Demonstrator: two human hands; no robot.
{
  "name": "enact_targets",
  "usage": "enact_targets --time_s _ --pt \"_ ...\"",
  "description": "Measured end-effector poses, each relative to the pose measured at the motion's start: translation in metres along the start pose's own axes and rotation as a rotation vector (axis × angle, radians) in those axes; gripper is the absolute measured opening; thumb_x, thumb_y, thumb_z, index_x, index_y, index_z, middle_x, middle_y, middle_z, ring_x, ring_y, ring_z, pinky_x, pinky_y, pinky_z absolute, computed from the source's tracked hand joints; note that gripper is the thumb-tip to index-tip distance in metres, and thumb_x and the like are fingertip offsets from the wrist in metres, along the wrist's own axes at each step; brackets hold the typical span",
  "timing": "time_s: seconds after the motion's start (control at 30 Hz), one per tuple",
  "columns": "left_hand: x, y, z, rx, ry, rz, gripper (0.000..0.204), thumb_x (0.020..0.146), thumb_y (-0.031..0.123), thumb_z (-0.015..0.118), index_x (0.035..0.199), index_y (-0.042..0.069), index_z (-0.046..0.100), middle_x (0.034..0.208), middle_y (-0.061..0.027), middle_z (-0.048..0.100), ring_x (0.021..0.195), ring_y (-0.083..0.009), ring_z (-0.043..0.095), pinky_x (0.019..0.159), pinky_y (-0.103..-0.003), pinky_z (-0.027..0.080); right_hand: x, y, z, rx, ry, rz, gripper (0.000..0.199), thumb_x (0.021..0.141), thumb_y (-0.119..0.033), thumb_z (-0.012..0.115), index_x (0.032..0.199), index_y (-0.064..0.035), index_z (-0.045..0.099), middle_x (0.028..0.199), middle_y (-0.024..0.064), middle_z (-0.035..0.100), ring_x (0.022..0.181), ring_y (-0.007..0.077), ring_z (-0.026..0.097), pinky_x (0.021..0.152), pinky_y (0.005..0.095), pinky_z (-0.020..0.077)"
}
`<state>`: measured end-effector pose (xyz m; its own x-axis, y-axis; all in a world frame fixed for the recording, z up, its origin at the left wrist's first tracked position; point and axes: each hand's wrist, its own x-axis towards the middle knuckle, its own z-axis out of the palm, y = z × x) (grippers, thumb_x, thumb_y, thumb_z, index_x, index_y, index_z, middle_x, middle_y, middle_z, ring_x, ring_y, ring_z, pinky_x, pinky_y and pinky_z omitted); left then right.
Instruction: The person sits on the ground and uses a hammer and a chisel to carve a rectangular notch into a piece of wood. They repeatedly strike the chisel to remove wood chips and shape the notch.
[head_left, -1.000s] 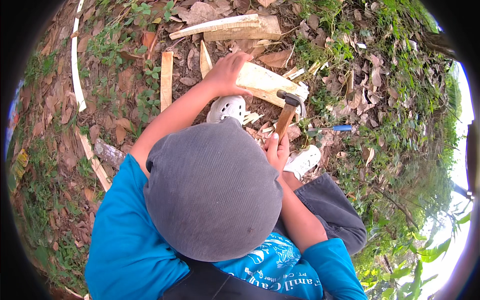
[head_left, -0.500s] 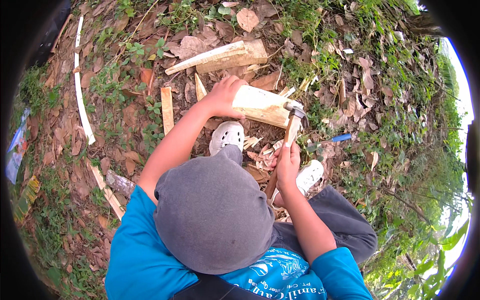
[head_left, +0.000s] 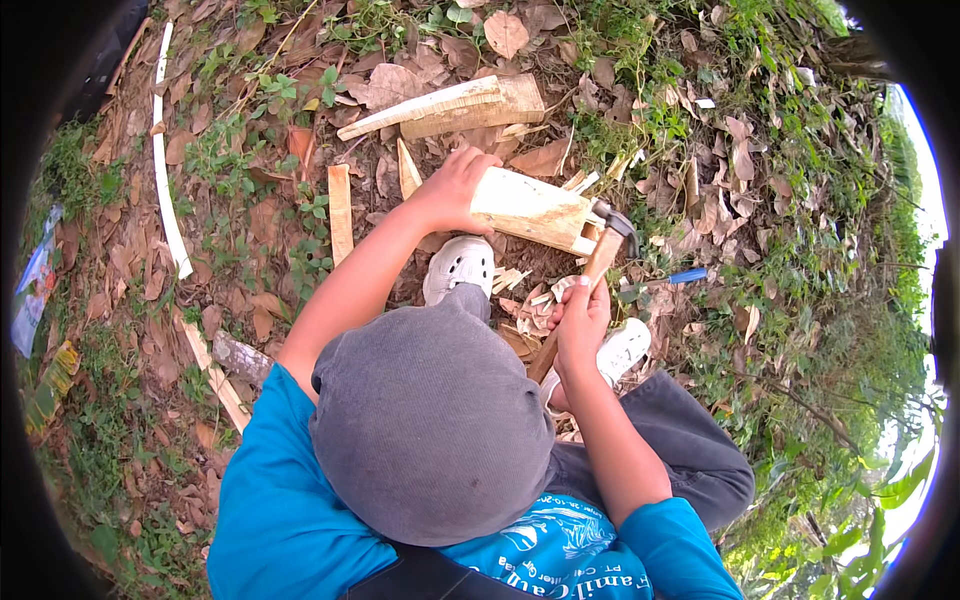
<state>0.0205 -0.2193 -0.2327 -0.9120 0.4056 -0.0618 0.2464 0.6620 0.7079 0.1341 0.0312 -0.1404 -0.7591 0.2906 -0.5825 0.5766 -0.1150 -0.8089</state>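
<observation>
My left hand (head_left: pixel 455 193) grips the left end of a pale block of wood (head_left: pixel 530 207), its fingers over the top side. The block lies low over the ground, and its right end looks notched. My right hand (head_left: pixel 582 322) is closed round the wooden handle of a claw hammer (head_left: pixel 603 257). The hammer's dark metal head is at the block's right end; I cannot tell whether they touch. To the right of the hammer lies a tool with a blue handle (head_left: pixel 687 275), its other end partly hidden by leaves.
Two wedge-like wood pieces (head_left: pixel 480 108) lie beyond the block. A short wood strip (head_left: pixel 340 212) and a long white strip (head_left: pixel 163 150) are to the left. Wood chips (head_left: pixel 512 280) lie between my white clogs (head_left: pixel 462 268). Dry leaves and low plants cover the ground.
The hammer head has shifted a little to the right, from over the block's right end to just at its edge. The left hand keeps its hold on the block.
</observation>
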Motion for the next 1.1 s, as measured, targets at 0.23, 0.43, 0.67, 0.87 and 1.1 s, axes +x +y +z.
enact_targets --time_s 0.23,0.43,0.67,0.87,1.1 --pt "-0.002 -0.002 0.008 0.045 0.004 -0.015 0.111 0.057 0.038 0.097 0.149 0.016 0.038 0.149 -0.0211 0.039 0.148 -0.0449 0.031 0.123 -0.051 0.032 -0.006 0.037 0.038 -0.342 -0.216 -0.135 0.011 0.11 -0.017 0.045 0.116 -0.007 0.047 0.073 -0.0012 0.047 0.05 0.0075 0.047 0.042 0.0264 0.0421" --pt "-0.01 0.0 0.006 0.016 0.017 -0.024 0.111 0.057 0.038 0.097 0.149 0.018 0.038 0.148 -0.0207 0.041 0.145 -0.0442 0.034 0.123 -0.051 0.033 -0.02 0.007 0.027 -0.061 -0.233 0.055 0.017 0.11 -0.016 0.046 0.125 -0.0082 0.048 0.073 -0.0022 0.047 0.049 0.0055 0.045 0.041 0.0235 0.0408" --pt "-0.01 0.003 0.01 0.069 0.072 -0.011 0.102 0.056 0.036 0.096 0.142 0.015 0.045 0.136 -0.0152 0.048 0.136 -0.0398 0.044 0.118 -0.049 0.039 -0.001 0.014 0.012 -0.09 0.04 -0.073 0.02 0.109 -0.018 0.049 0.124 -0.0062 0.046 0.08 0.0016 0.052 0.053 0.0082 0.05 0.045 0.0247 0.043" --pt "-0.007 0.005 0.007 -0.021 0.045 -0.012 0.1 0.056 0.034 0.097 0.141 0.016 0.047 0.137 -0.0148 0.048 0.135 -0.0398 0.044 0.117 -0.049 0.039 -0.016 0.03 0.044 -0.199 -0.336 -0.03 0.034 0.107 -0.015 0.05 0.141 -0.0092 0.044 0.069 -0.0005 0.049 0.049 0.0075 0.048 0.04 0.025 0.0417" --pt "-0.011 0.002 0.01 0.001 0.07 -0.001 0.1 0.056 0.034 0.097 0.141 0.016 0.047 0.138 -0.0137 0.048 0.136 -0.0402 0.043 0.116 -0.051 0.04 0.001 -0.004 -0.008 -0.063 -0.05 -0.065 0.014 0.11 -0.016 0.047 0.121 -0.0084 0.048 0.074 -0.0019 0.048 0.052 0.0044 0.046 0.042 0.0222 0.0406"
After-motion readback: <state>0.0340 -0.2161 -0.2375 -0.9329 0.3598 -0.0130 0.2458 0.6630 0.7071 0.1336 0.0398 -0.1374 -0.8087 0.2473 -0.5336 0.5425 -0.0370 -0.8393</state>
